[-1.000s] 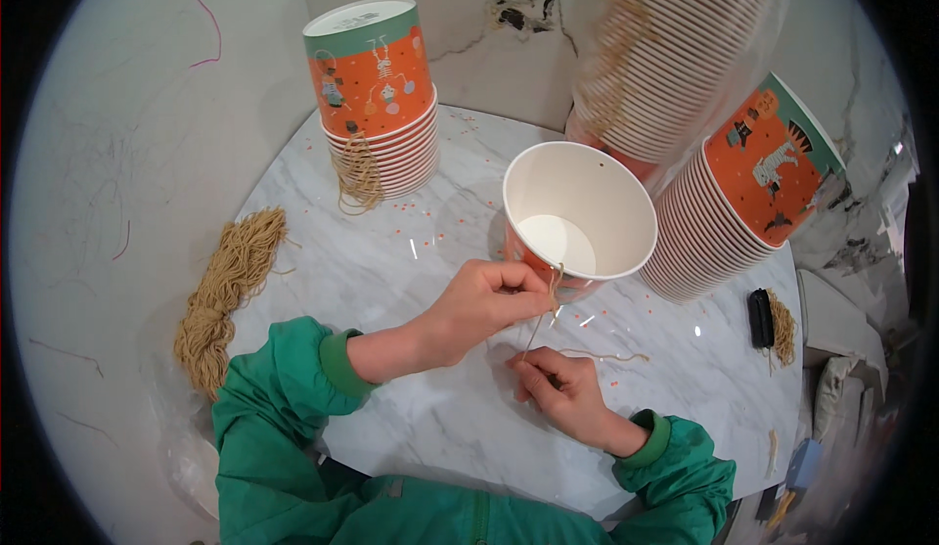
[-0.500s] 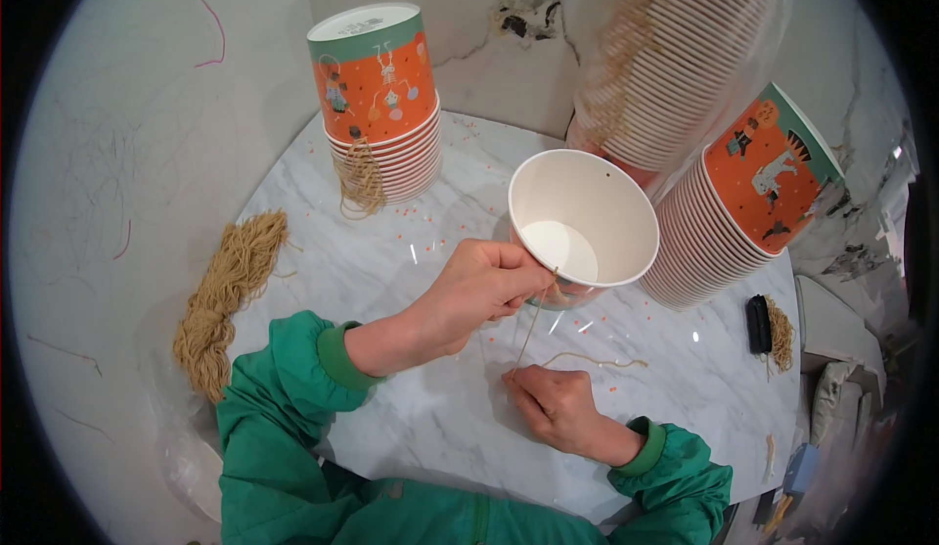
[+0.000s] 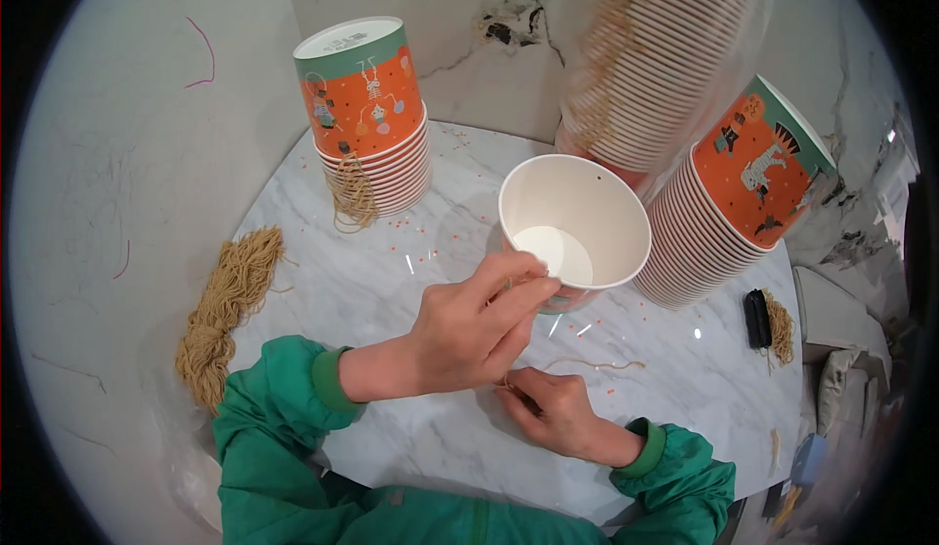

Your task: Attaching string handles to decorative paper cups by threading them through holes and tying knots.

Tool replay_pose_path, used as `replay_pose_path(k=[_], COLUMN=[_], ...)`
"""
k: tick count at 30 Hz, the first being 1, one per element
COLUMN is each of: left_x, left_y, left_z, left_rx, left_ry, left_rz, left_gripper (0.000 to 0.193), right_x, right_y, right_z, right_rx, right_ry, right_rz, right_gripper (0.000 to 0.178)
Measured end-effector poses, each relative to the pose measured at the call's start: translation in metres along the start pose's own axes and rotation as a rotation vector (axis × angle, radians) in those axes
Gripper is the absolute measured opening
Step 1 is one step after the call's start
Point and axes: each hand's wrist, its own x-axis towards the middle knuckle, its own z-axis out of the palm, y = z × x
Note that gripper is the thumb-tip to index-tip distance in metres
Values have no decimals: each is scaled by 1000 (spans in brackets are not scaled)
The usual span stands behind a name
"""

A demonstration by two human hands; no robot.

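Note:
A white-lined paper bucket (image 3: 626, 198) stands upright, with a small dark hole near its far rim. My left hand (image 3: 469, 325) is at its near rim, thumb and fingertips pinched together; what lies between them is too small to make out. Lower down, just above the table, the fingers of my right hand (image 3: 558, 410) are closed on a thin tan cord, a bit of which shows at the fingertips. The stretch between the two hands is hidden behind my left hand. A loose length of tan cord (image 3: 597, 363) lies behind my right hand.
Nested upside-down orange and green buckets (image 3: 357, 105) stand at back left, a second stack (image 3: 748, 178) leans at right. Behind, a bagged stack of white buckets (image 3: 665, 66) rises. A tan cord bundle (image 3: 230, 300) lies left; a black object (image 3: 757, 319) lies right. Orange specks dot the marble table (image 3: 391, 447).
My left hand has shifted toward me and turned, its fingers now pinched at the bucket's near rim. The taut cord between my hands is no longer visible. My right hand has barely moved.

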Motion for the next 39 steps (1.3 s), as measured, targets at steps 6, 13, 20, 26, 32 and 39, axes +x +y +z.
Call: replay_pose_path(k=[6, 13, 20, 26, 32, 39], left_x=[8, 12, 20, 24, 26, 27], left_y=[-9, -18, -25, -38, -60, -68], left_z=[6, 2, -8, -22, -25, -27], left_rx=[76, 69, -26, -173, -296, -255], left_ry=[-48, -35, 13, -51, -72, -61], left_rz=[72, 66, -18, -209, -274, -225], left_gripper=[37, 22, 8, 16, 15, 14], right_x=[11, 31, 39, 44, 44, 46], right_y=[-15, -19, 2, 17, 27, 28], right_z=[-22, -78, -111, -121, -120, -109], right_rx=[75, -87, -187, -156, -152, -192], right_ry=[63, 391, 517, 463, 410, 404], right_rz=[-32, 7, -12, -10, -35, -92], right_gripper=[12, 20, 16, 15, 16, 13])
